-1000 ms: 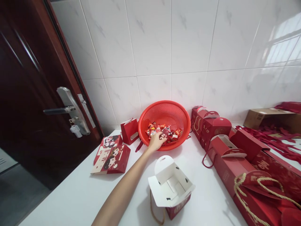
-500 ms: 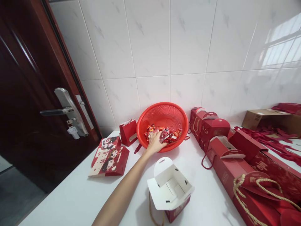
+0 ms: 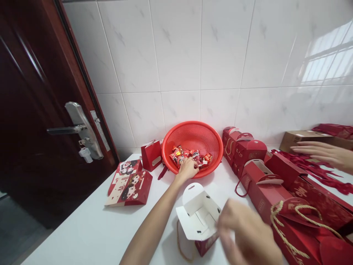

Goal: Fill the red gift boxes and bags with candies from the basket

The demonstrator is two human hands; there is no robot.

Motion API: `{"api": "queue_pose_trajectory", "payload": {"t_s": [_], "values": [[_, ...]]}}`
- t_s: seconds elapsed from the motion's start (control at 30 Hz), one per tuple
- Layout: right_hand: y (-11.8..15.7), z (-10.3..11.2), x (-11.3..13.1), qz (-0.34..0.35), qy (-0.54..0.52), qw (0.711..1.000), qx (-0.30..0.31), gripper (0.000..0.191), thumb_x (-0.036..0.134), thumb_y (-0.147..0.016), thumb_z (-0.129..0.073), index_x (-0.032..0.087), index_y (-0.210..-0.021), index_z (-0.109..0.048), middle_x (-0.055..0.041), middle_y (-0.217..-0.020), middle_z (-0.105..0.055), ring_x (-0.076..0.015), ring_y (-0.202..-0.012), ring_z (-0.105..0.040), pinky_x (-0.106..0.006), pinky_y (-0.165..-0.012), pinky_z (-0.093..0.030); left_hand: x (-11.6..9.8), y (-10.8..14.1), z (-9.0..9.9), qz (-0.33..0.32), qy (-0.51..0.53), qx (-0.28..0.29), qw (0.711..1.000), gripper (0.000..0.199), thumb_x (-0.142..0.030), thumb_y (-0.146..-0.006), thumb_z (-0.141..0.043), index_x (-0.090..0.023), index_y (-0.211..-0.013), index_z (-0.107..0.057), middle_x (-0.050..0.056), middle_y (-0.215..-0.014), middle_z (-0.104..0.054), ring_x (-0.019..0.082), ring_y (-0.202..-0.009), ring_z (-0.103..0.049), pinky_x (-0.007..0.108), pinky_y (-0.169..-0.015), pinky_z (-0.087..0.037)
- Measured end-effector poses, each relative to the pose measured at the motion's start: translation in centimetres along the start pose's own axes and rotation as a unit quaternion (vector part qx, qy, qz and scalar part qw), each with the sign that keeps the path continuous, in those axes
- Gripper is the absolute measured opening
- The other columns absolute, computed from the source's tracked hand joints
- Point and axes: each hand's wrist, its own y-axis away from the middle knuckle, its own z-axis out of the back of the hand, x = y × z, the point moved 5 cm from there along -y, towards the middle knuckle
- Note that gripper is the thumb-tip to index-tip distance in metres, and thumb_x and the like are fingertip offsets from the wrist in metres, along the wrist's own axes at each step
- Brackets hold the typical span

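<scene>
A red mesh basket (image 3: 193, 129) with wrapped candies (image 3: 179, 156) in its bottom stands by the tiled wall. Over its front rim reaches my left hand (image 3: 189, 168), its fingers curled down among the candies; what they pinch is hidden. An open box (image 3: 202, 217), white inside and red outside, stands upright in front of the basket, with a rope handle hanging at its left. Beside the box's right edge is my right hand (image 3: 242, 232), bent and smeared by motion. Whether it touches the box or holds anything I cannot make out.
Printed red-and-cream boxes (image 3: 132, 186) lie left, near a small red bag (image 3: 151, 156). A row of closed red boxes (image 3: 261, 187) fills the right side. Beyond are red ribbons (image 3: 314, 167) and a cardboard carton (image 3: 289, 140). Another person's hand (image 3: 325, 152) reaches in at right.
My right hand has come into view beside the open box. Another person's hand has appeared at the far right. My left hand has shifted slightly within the basket, its fingers more curled.
</scene>
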Motion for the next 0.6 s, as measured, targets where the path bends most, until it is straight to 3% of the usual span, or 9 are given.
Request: {"api": "queue_pose_trajectory", "payload": {"t_s": [0.07, 0.13, 0.23, 0.33, 0.43, 0.6], "values": [[-2.5, 2.5, -1.5, -0.013, 0.030, 0.995, -0.097, 0.015, 0.026, -0.096, -0.050, 0.025, -0.087, -0.061, -0.0030, -0.073, -0.059, -0.0173, -0.067, -0.058, -0.034, -0.063, -0.048, 0.0, 0.3, 0.0, -0.006, -0.002, -0.005, 1.000, 0.017, -0.018, -0.081, -0.064, -0.022, -0.082, -0.080, 0.010, -0.104, -0.067, 0.030, -0.106, -0.058, 0.042, -0.097, -0.045], [-4.4, 4.1, -4.3, -0.073, 0.091, 0.973, -0.197, 0.016, 0.028, -0.092, -0.055, 0.022, -0.079, -0.061, -0.0038, -0.078, -0.061, -0.0176, -0.075, -0.059, -0.032, -0.069, -0.049, -0.1, 0.8, -0.1, -0.012, -0.004, -0.008, 1.000, 0.020, -0.019, -0.083, -0.062, -0.024, -0.086, -0.081, 0.009, -0.105, -0.065, 0.029, -0.108, -0.056, 0.044, -0.100, -0.043], [-5.9, 3.3, -10.2, -0.211, 0.113, 0.957, -0.165, 0.021, 0.035, -0.085, -0.057, 0.020, -0.088, -0.072, -0.0108, -0.109, -0.064, -0.0236, -0.102, -0.062, -0.034, -0.077, -0.052, -0.3, 1.6, -0.7, -0.011, -0.008, -0.011, 1.000, 0.025, -0.019, -0.085, -0.060, -0.028, -0.097, -0.080, 0.009, -0.117, -0.062, 0.031, -0.119, -0.052, 0.049, -0.106, -0.038], [-6.1, 1.9, -14.5, -0.244, 0.130, 0.948, -0.157, 0.028, 0.033, -0.079, -0.059, 0.019, -0.096, -0.076, -0.0148, -0.115, -0.061, -0.0286, -0.110, -0.060, -0.039, -0.081, -0.052, -0.4, 2.1, -1.6, -0.002, -0.012, -0.015, 1.000, 0.031, -0.018, -0.088, -0.059, -0.030, -0.112, -0.076, 0.011, -0.141, -0.050, 0.035, -0.137, -0.038, 0.055, -0.113, -0.030], [-5.8, 0.8, -16.6, -0.242, 0.148, 0.945, -0.162, 0.031, 0.030, -0.078, -0.057, 0.018, -0.100, -0.075, -0.0141, -0.111, -0.060, -0.0266, -0.100, -0.062, -0.041, -0.087, -0.050, -0.2, 2.3, -2.3, 0.002, -0.014, -0.015, 1.000, 0.033, -0.018, -0.089, -0.060, -0.030, -0.116, -0.074, 0.011, -0.152, -0.040, 0.037, -0.145, -0.028, 0.058, -0.115, -0.025], [-4.7, 0.1, -17.2, -0.212, 0.156, 0.955, -0.140, 0.022, 0.025, -0.076, -0.052, 0.018, -0.086, -0.071, -0.0091, -0.096, -0.062, -0.0188, -0.076, -0.060, -0.034, -0.078, -0.050, 1.0, 1.8, -2.3, -0.011, -0.015, -0.052, 0.998, 0.033, -0.022, -0.089, -0.061, -0.028, -0.119, -0.073, 0.012, -0.150, -0.044, 0.033, -0.140, -0.037, 0.053, -0.115, -0.028]]}}
